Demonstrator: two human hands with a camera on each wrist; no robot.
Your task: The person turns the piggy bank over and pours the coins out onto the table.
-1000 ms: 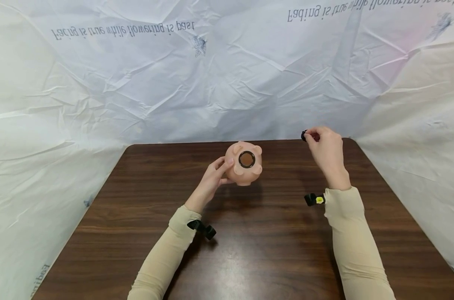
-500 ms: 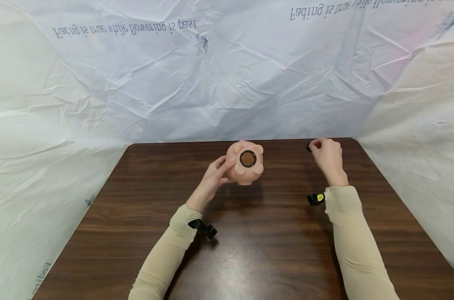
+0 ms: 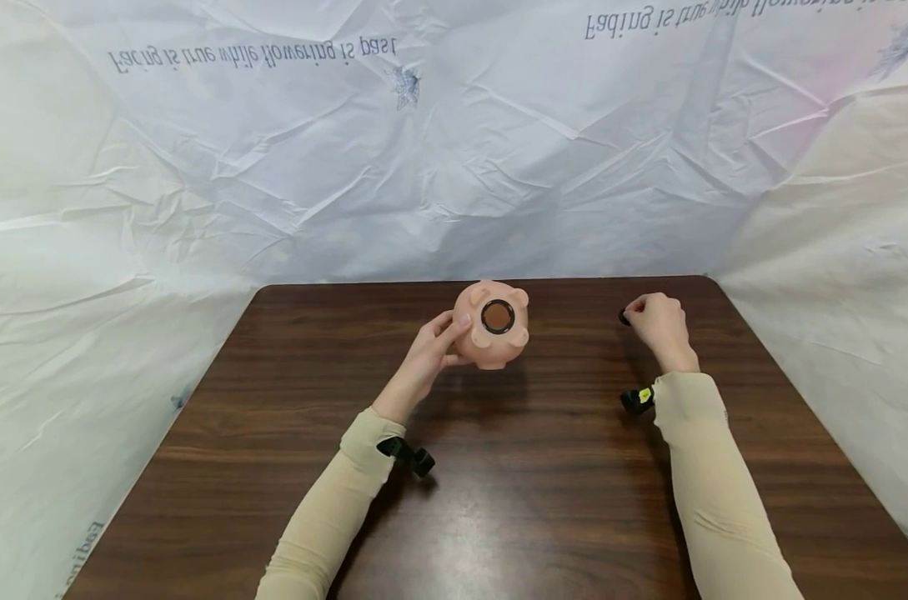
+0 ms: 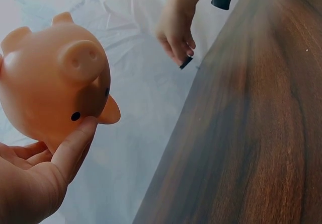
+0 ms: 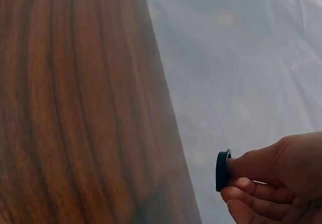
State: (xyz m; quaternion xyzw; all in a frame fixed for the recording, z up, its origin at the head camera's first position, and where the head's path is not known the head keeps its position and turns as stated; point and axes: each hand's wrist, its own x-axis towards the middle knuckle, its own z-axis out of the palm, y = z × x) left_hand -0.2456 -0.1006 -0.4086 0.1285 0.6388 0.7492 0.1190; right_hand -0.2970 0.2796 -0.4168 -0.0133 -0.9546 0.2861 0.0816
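A pink piggy bank (image 3: 491, 354) is tipped so its underside, with several stubby feet and a round dark-rimmed hole (image 3: 498, 317), faces the head camera. My left hand (image 3: 426, 357) grips it from the left, thumb on the belly near the hole. In the left wrist view the pig's snout (image 4: 83, 61) and a black eye show above my fingers. To the right, my right hand (image 3: 659, 325) pinches a small round black plug (image 5: 222, 171) between thumb and fingers. The plug is held on edge, apart from the piggy bank.
Both hands are over a dark brown wooden table (image 3: 454, 500) with rounded far corners. Behind it hangs a wrinkled white sheet (image 3: 454, 167) with printed lettering. A small black camera sits on each wrist, the right one (image 3: 637, 401) with a yellow label.
My right hand has come down and nearer with the black plug, from the table's far edge to lower in the head view. My left hand and the piggy bank are nearly still.
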